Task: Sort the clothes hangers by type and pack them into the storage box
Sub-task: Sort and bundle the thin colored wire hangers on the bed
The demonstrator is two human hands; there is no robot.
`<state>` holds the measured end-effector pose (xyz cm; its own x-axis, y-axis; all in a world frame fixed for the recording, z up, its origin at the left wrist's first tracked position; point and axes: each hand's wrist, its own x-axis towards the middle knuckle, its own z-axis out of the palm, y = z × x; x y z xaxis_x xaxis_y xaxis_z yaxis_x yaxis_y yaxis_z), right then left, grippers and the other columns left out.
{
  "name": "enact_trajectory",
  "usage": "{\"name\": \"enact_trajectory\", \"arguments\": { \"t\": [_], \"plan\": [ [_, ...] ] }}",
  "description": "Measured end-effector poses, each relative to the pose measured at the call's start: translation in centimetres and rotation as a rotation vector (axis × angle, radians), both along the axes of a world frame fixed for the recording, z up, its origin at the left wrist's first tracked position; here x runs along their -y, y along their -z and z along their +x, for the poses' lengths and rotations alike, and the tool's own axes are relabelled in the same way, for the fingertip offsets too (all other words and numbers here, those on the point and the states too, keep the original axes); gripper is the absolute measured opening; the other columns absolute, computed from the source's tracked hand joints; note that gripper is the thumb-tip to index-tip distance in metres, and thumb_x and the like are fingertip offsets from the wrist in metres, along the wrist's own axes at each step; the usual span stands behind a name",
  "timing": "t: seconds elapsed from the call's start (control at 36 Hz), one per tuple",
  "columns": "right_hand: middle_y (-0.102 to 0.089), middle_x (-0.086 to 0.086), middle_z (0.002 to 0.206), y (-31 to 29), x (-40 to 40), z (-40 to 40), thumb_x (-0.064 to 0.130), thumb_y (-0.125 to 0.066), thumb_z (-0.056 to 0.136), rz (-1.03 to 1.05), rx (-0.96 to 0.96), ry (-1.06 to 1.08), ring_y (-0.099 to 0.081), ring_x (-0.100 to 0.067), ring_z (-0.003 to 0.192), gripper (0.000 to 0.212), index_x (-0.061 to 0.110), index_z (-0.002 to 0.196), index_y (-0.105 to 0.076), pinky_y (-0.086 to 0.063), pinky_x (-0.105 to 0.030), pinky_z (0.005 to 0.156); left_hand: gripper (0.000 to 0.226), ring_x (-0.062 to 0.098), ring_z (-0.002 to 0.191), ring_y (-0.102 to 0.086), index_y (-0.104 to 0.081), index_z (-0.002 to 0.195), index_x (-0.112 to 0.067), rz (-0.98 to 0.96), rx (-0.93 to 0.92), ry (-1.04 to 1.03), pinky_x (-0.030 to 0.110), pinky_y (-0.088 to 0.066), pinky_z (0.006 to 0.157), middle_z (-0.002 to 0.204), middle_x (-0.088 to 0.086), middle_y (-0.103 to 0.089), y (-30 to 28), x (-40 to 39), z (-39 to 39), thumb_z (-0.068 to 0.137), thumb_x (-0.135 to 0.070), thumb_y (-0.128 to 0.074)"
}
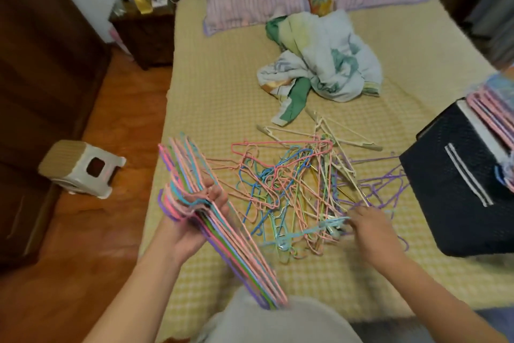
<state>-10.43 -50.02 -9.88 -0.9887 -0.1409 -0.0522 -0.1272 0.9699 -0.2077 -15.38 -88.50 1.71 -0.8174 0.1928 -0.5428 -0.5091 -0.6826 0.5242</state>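
I see the loose pile of wire hangers [300,189] tangled on the yellow checked bed mat [222,86], pink, blue, green, purple and cream mixed together. My right hand [370,231] reaches into its near edge, fingers pinching a light blue hanger [319,228]. My left hand [200,214] grips a stacked bundle of coloured hangers [222,231] by the necks, palm up. The dark mesh storage box [456,187] sits at the pile's right, with pink hangers [489,114] lying across its top. Beyond the pile lies a crumpled blanket [325,64]; a plastic stool [80,167] stands on the wooden floor.
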Motion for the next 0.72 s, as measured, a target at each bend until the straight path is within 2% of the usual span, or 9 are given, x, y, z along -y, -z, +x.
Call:
{"name": "enact_trajectory", "arguments": {
  "t": [0.08, 0.14, 0.19, 0.25, 0.31, 0.42, 0.5, 0.58, 0.72],
  "plan": [
    [-0.054, -0.006, 0.071, -4.8, 0.8, -4.8, 0.005, -0.074, 0.061, 0.123, -0.239, -0.095, -0.054, -0.033, 0.068, 0.022, 0.013, 0.081, -0.070, -0.044, -0.043, 0.064, 0.098, 0.030, 0.078, -0.077, -0.068, 0.098, -0.007, 0.017, 0.074, 0.013, 0.045, -0.064, 0.065, 0.091, 0.016, -0.076, -1.1, -0.5, -0.7, 0.007, -0.016, -0.104],
    [-0.053, -0.009, 0.080, -7.3, 1.2, -7.7, 0.003, -0.084, 0.056, 0.198, -0.315, -0.169, -0.054, -0.033, 0.075, 0.033, 0.012, 0.084, -0.068, -0.045, -0.053, 0.083, 0.098, 0.037, 0.083, -0.076, -0.066, 0.100, -0.002, 0.056, 0.125, -0.001, 0.049, -0.064, 0.066, 0.101, 0.023, -0.075, -1.5, -0.5, -1.0, 0.011, -0.014, -0.104],
    [-0.056, -0.011, 0.086, -9.3, 1.5, -10.1, 0.003, -0.089, 0.055, 0.269, -0.369, -0.256, -0.057, -0.035, 0.084, 0.038, 0.013, 0.087, -0.070, -0.038, -0.067, 0.100, 0.067, 0.041, 0.089, -0.075, -0.063, 0.100, -0.002, 0.041, 0.146, 0.039, 0.051, -0.063, 0.067, 0.109, 0.027, -0.073, -2.3, -0.7, -1.0, 0.043, -0.013, -0.098],
    [-0.061, -0.012, 0.085, -11.4, 1.7, -12.2, -0.001, -0.083, 0.057, 0.290, -0.454, -0.363, -0.061, -0.037, 0.092, 0.033, 0.012, 0.085, -0.073, -0.029, -0.072, 0.108, 0.024, 0.043, 0.091, -0.075, -0.062, 0.098, -0.003, 0.015, 0.155, 0.039, 0.052, -0.063, 0.070, 0.111, 0.029, -0.072, -3.0, -0.7, -0.9, 0.078, -0.014, -0.068],
    [-0.064, -0.013, 0.088, -13.9, 2.0, -14.2, -0.002, -0.066, 0.065, 0.275, -0.553, -0.479, -0.063, -0.039, 0.101, 0.021, 0.011, 0.080, -0.072, -0.024, -0.069, 0.113, 0.017, 0.043, 0.090, -0.075, -0.063, 0.099, -0.003, 0.029, 0.154, 0.028, 0.053, -0.063, 0.069, 0.111, 0.028, -0.072, -3.1, -0.5, -0.9, 0.091, -0.014, -0.052],
    [-0.069, -0.016, 0.102, -18.3, 3.8, -17.1, -0.006, -0.050, 0.072, 0.224, -0.649, -0.698, -0.059, -0.043, 0.119, 0.021, 0.010, 0.072, -0.064, -0.025, -0.065, 0.115, 0.032, 0.039, 0.091, -0.076, -0.070, 0.105, 0.004, 0.068, 0.164, 0.015, 0.052, -0.060, 0.078, 0.108, 0.022, -0.075, -3.2, -0.1, -0.5, 0.101, -0.016, -0.045],
    [-0.071, -0.015, 0.112, -20.4, 7.8, -17.4, -0.008, -0.059, 0.083, 0.123, -0.609, -0.812, -0.054, -0.044, 0.127, 0.023, 0.010, 0.070, -0.065, -0.028, -0.065, 0.115, 0.030, 0.037, 0.093, -0.076, -0.078, 0.095, 0.006, 0.097, 0.134, 0.043, 0.051, -0.055, 0.087, 0.110, 0.022, -0.074, -3.9, -0.2, 0.3, 0.085, -0.012, -0.055],
    [-0.071, -0.014, 0.115, -20.8, 13.1, -16.4, 0.003, -0.037, 0.099, -0.052, -0.571, -0.903, -0.054, -0.045, 0.128, 0.041, 0.010, 0.068, -0.063, -0.036, -0.064, 0.110, 0.035, 0.037, 0.093, -0.076, -0.078, 0.098, 0.006, 0.104, 0.138, 0.042, 0.052, -0.056, 0.086, 0.116, 0.024, -0.072, -4.5, -0.7, 1.0, 0.076, -0.015, -0.060],
    [-0.071, -0.015, 0.115, -17.9, 20.6, -14.7, -0.003, -0.054, 0.085, -0.222, -0.420, -0.928, -0.054, -0.042, 0.129, 0.023, 0.008, 0.083, -0.073, -0.047, -0.050, 0.103, 0.034, 0.034, 0.087, -0.075, -0.070, 0.110, 0.009, 0.093, 0.116, 0.067, 0.045, -0.064, 0.077, 0.112, 0.024, -0.071, -4.8, -1.6, 2.0, 0.086, -0.013, -0.059]
  ]
}}
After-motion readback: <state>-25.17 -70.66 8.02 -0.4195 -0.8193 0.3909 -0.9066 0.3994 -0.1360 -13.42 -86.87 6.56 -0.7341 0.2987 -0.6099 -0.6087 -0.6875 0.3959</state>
